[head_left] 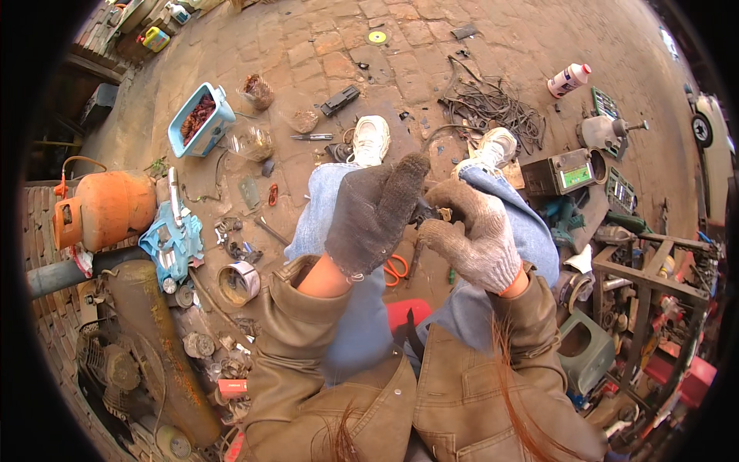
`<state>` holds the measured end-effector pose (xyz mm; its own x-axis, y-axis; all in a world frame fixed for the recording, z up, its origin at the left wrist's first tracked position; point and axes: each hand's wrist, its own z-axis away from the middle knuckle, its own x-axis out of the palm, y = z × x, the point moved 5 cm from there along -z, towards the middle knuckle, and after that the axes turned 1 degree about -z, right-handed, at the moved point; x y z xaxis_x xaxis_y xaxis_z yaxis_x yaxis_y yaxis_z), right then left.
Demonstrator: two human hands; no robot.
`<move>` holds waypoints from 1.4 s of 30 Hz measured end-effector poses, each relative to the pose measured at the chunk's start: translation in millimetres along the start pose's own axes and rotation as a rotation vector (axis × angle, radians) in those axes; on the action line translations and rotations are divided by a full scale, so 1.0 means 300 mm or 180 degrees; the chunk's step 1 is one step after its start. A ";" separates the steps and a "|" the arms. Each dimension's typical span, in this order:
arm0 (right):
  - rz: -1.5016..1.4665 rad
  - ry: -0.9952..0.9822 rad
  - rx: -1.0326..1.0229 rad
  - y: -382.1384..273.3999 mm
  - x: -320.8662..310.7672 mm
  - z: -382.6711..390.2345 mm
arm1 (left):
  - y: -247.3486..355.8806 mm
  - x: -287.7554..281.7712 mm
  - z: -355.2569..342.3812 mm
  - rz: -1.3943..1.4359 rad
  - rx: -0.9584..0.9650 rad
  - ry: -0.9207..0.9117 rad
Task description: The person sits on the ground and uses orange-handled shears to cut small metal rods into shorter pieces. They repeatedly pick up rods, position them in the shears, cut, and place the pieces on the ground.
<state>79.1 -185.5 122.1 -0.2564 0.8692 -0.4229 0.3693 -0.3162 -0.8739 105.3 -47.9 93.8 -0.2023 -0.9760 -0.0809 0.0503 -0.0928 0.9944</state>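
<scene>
My left hand point(375, 209), in a dark, dirty work glove, is closed with its fingers pressed together. My right hand point(477, 231) wears a paler knitted glove and pinches from the other side. Between them, above my knees, sits a small dark part point(421, 211) with a brass-coloured bit; the gloves hide most of it, so its kind cannot be made out. Below the hands, orange-handled scissors point(396, 269) lie on the ground between my legs, beside a thin dark tool.
At left stand an orange gas cylinder point(115, 208), a blue basket point(202, 123) and a tape roll point(239, 282). A cable tangle point(504, 108) lies ahead. On the right are a pink-white bottle point(569, 80), a boxy device with a green display point(558, 172) and a metal frame point(654, 281).
</scene>
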 end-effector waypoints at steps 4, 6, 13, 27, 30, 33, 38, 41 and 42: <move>0.0096 0.0012 -0.0267 0.037 -0.025 0.020 | -0.015 0.053 0.005 0.0156 -0.0279 -0.0089; 0.0218 0.0224 -0.0909 0.024 -0.043 0.025 | 0.021 0.071 -0.008 -0.0117 0.0472 -0.0328; -0.0704 0.0454 -0.0925 0.138 -0.052 0.052 | -0.011 0.081 -0.012 0.0672 -0.1089 -0.0519; 0.1023 -0.0928 0.3595 1.076 0.879 0.688 | -0.197 -0.242 -0.051 0.2024 -0.0923 0.1380; 0.1432 -0.0837 0.3024 1.072 0.899 0.733 | -0.189 -0.259 -0.051 0.1692 -0.0862 0.1456; 0.1804 -0.0341 0.2161 1.060 0.909 0.697 | -0.164 -0.272 -0.085 0.1915 -0.0697 0.1207; 0.1755 -0.0808 0.2577 1.040 1.065 0.698 | -0.116 -0.233 -0.077 0.1416 -0.0630 0.1127; 0.1419 -0.0960 0.2757 1.085 1.085 0.717 | -0.123 -0.210 -0.083 0.1313 -0.0864 0.1039; 0.1183 -0.1200 0.2995 1.110 1.093 0.728 | -0.123 -0.211 -0.085 0.1314 -0.0835 0.1059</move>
<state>-77.0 -88.8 -360.0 -0.5877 0.5363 -0.6058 -0.3127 -0.8412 -0.4412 141.3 12.1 60.5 0.2008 -0.9472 0.2501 0.3084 0.3034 0.9016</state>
